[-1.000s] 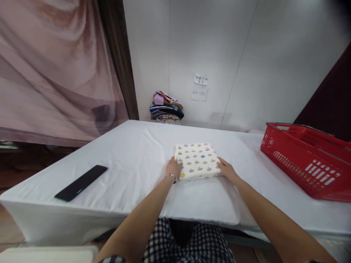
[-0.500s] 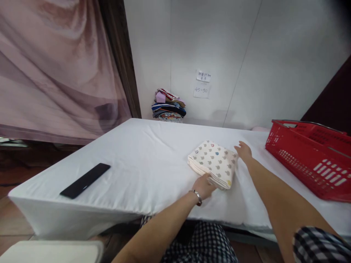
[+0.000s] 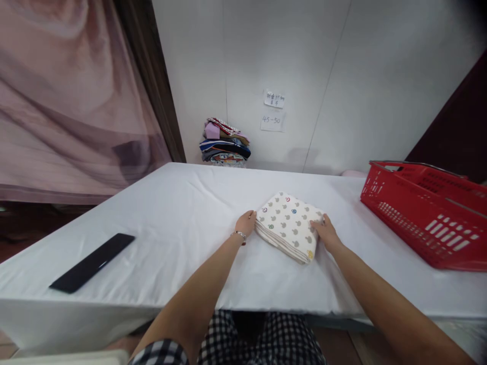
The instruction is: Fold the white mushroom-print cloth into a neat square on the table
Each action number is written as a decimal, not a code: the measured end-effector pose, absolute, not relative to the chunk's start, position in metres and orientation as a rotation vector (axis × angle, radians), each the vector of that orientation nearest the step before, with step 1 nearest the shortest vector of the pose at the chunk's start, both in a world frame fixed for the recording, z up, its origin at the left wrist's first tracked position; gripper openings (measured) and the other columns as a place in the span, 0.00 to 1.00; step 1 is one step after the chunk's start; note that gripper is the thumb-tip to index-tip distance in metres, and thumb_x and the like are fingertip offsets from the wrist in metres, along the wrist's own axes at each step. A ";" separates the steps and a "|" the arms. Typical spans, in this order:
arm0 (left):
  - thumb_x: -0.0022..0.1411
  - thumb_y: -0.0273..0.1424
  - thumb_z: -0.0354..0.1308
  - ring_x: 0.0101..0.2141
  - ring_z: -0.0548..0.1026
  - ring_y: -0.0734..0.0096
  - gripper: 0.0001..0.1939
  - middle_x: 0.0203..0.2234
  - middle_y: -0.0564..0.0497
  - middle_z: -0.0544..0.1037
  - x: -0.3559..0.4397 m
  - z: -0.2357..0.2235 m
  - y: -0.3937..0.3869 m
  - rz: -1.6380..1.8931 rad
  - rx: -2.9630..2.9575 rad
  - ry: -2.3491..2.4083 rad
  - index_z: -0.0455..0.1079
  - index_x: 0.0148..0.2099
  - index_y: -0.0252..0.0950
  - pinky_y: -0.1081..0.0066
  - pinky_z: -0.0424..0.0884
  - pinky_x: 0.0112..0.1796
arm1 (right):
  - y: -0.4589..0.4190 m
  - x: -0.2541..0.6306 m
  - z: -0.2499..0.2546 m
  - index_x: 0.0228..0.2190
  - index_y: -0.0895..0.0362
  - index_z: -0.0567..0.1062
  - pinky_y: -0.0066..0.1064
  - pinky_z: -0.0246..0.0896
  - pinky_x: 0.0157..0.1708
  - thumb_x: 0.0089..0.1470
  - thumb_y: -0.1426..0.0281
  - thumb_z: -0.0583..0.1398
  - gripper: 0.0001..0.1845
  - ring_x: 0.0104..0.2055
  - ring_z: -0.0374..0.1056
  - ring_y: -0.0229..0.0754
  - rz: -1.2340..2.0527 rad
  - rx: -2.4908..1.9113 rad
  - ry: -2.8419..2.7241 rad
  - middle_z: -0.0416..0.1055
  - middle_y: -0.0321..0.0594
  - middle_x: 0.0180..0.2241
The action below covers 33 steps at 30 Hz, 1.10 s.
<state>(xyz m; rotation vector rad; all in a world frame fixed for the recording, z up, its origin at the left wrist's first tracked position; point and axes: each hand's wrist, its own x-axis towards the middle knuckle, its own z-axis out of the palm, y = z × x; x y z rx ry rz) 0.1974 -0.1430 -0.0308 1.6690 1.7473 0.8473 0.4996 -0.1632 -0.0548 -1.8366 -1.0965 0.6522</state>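
A folded cream cloth (image 3: 288, 224) with small grey and coloured prints lies turned at an angle on the white-covered table (image 3: 182, 218). My left hand (image 3: 245, 224), with a bracelet on the wrist, presses its fingers against the cloth's left corner. My right hand (image 3: 324, 231) rests on the cloth's right side, fingers laid over its top edge. Both hands flank the cloth and touch it.
A red plastic basket (image 3: 426, 213) stands at the right of the table. A black flat slab (image 3: 92, 262) lies near the left front edge. A stack of folded clothes (image 3: 225, 144) sits at the back by the wall, under two paper notes (image 3: 274, 110). A pink curtain (image 3: 68, 96) hangs at left.
The cloth was turned from square to angled and slid slightly right. My right hand came back from the cloth's far corner to its right side; my left hand moved to its left corner.
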 end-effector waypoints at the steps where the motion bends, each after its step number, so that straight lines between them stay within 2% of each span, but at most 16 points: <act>1: 0.63 0.38 0.42 0.44 0.71 0.66 0.18 0.43 0.50 0.75 0.200 -0.031 -0.143 0.813 1.705 1.719 0.70 0.45 0.39 0.71 0.64 0.44 | -0.163 0.499 -0.055 0.60 0.57 0.49 0.37 0.57 0.52 0.40 0.57 0.60 0.48 0.56 0.57 0.50 0.663 -1.834 -1.105 0.55 0.48 0.58; 6: 0.61 0.39 0.43 0.37 0.73 0.66 0.17 0.33 0.50 0.77 0.203 -0.033 -0.159 0.766 1.785 1.720 0.72 0.35 0.39 0.71 0.65 0.37 | -0.149 0.499 -0.057 0.59 0.55 0.51 0.35 0.59 0.50 0.37 0.62 0.62 0.48 0.53 0.61 0.48 0.689 -1.790 -1.222 0.61 0.45 0.55; 11: 0.62 0.43 0.39 0.32 0.73 0.68 0.23 0.28 0.51 0.77 0.195 -0.042 -0.191 0.888 1.709 1.648 0.71 0.30 0.38 0.72 0.66 0.35 | -0.129 0.510 -0.059 0.60 0.59 0.47 0.33 0.59 0.49 0.39 0.65 0.61 0.50 0.54 0.60 0.47 0.706 -1.678 -1.280 0.55 0.48 0.58; 14: 0.62 0.39 0.42 0.36 0.73 0.69 0.19 0.31 0.52 0.78 0.192 -0.048 -0.203 1.010 1.637 1.561 0.72 0.35 0.37 0.72 0.66 0.39 | -0.128 0.507 -0.050 0.59 0.59 0.52 0.37 0.54 0.53 0.41 0.66 0.60 0.44 0.54 0.59 0.49 0.624 -1.806 -1.361 0.57 0.48 0.57; 16: 0.59 0.33 0.47 0.37 0.73 0.71 0.13 0.34 0.53 0.77 0.191 -0.051 -0.206 1.042 1.621 1.525 0.72 0.39 0.38 0.72 0.67 0.41 | -0.134 0.497 -0.040 0.57 0.58 0.57 0.40 0.49 0.56 0.43 0.68 0.58 0.38 0.58 0.54 0.50 0.449 -1.884 -1.490 0.56 0.47 0.58; 19: 0.53 0.25 0.51 0.37 0.73 0.72 0.14 0.36 0.54 0.76 0.193 -0.055 -0.205 1.048 1.664 1.532 0.71 0.42 0.39 0.72 0.68 0.42 | -0.150 0.470 -0.026 0.53 0.57 0.64 0.40 0.41 0.59 0.47 0.68 0.56 0.29 0.62 0.45 0.49 0.176 -1.865 -1.769 0.52 0.44 0.60; 22: 0.51 0.24 0.54 0.39 0.72 0.71 0.14 0.38 0.53 0.74 0.195 -0.059 -0.202 1.065 1.798 1.530 0.72 0.40 0.40 0.71 0.67 0.44 | -0.171 0.435 -0.019 0.50 0.56 0.67 0.38 0.44 0.58 0.51 0.66 0.53 0.23 0.61 0.48 0.46 0.155 -1.701 -2.067 0.57 0.43 0.57; 25: 0.52 0.28 0.55 0.42 0.70 0.69 0.12 0.41 0.51 0.73 0.195 -0.063 -0.199 1.084 1.865 1.543 0.72 0.40 0.39 0.69 0.66 0.47 | -0.190 0.404 -0.017 0.48 0.54 0.67 0.39 0.48 0.55 0.54 0.62 0.52 0.21 0.59 0.51 0.46 0.175 -1.470 -2.310 0.60 0.42 0.55; 28: 0.54 0.30 0.55 0.43 0.70 0.69 0.09 0.42 0.49 0.72 0.195 -0.068 -0.196 1.084 1.867 1.536 0.73 0.38 0.37 0.68 0.65 0.48 | -0.203 0.383 -0.018 0.51 0.52 0.64 0.42 0.46 0.54 0.54 0.61 0.53 0.23 0.59 0.50 0.47 0.137 -1.337 -2.460 0.58 0.43 0.56; 31: 0.55 0.29 0.55 0.43 0.70 0.71 0.08 0.42 0.50 0.72 0.195 -0.073 -0.194 1.110 1.853 1.493 0.74 0.37 0.38 0.69 0.64 0.49 | -0.208 0.371 -0.021 0.53 0.55 0.61 0.45 0.42 0.55 0.53 0.62 0.54 0.25 0.59 0.50 0.48 0.056 -1.336 -2.499 0.58 0.46 0.56; 33: 0.55 0.29 0.55 0.42 0.70 0.72 0.09 0.41 0.51 0.72 0.195 -0.074 -0.193 1.138 1.841 1.466 0.74 0.38 0.40 0.69 0.65 0.48 | -0.207 0.365 -0.024 0.52 0.56 0.61 0.43 0.44 0.53 0.53 0.64 0.55 0.24 0.57 0.53 0.47 -0.005 -1.348 -2.477 0.60 0.47 0.54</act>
